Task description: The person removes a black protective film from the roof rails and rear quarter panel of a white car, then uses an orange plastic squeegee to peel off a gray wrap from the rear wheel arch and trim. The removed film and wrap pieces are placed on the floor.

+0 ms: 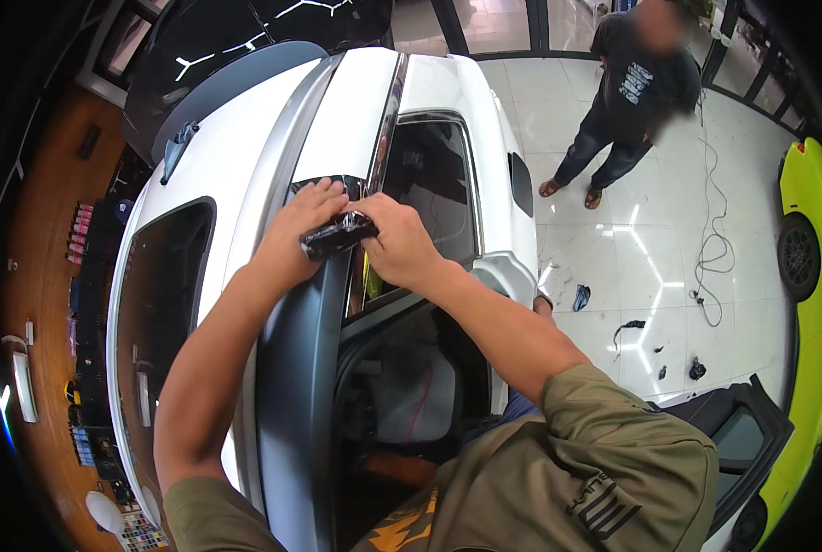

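A white car (346, 124) stands in front of me, and both my hands are on the side edge of its roof. Between them is a crumpled strip of glossy black film (335, 237), whose flatter part reaches the roof under my fingers. My left hand (298, 230) is closed on the film's left part, fingertips together over the black sheet; its thumb is hidden. My right hand (397, 239) is closed on the other end, fingers curled. Toward me from the film, the roof strip is grey-blue (296, 396); beyond it, the strip is white.
An open car door (742, 432) stands at lower right. Another person (636, 92) stands on the tiled floor (576, 248), where a cable (705, 258) and black scraps (696, 368) lie. A yellow-green car (811, 248) is at far right. Bottles (80, 230) line the left wall.
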Demonstrator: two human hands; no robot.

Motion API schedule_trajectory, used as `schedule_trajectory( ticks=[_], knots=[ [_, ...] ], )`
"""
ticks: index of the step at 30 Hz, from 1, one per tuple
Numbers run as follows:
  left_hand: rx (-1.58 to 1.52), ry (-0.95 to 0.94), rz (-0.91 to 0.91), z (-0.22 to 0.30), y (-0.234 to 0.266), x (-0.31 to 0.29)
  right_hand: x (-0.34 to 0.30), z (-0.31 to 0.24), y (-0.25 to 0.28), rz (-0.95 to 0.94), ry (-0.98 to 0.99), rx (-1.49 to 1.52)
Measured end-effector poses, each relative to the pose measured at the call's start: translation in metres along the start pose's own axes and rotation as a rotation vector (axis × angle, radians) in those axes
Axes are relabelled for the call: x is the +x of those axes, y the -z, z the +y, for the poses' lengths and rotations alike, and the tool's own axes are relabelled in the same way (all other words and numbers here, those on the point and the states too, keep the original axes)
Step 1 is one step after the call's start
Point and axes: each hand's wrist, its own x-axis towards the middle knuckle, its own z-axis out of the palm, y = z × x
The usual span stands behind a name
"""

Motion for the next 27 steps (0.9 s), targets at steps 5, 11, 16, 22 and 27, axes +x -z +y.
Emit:
schedule_trajectory(
  ticks=[5,11,16,22,27],
  knots=[
    [0.007,0.012,-0.04,0.049,0.013,-0.038,-0.033,-0.042,0.007,-0.091,0.003,0.041],
    [0.074,0.024,-0.12,0.105,0.024,-0.074,-0.076,-0.091,0.013,-0.135,0.077,0.044],
    [0.132,-0.025,-0.19,0.147,0.042,-0.1,-0.121,-0.128,0.018,-0.225,0.062,0.069],
    [0.167,0.16,-0.066,0.07,0.055,-0.083,-0.12,-0.142,0.028,-0.225,0.03,0.066],
    [0.03,0.162,-0.085,0.041,0.036,-0.074,-0.094,-0.161,0.076,-0.52,-0.124,0.045]
  ],
)
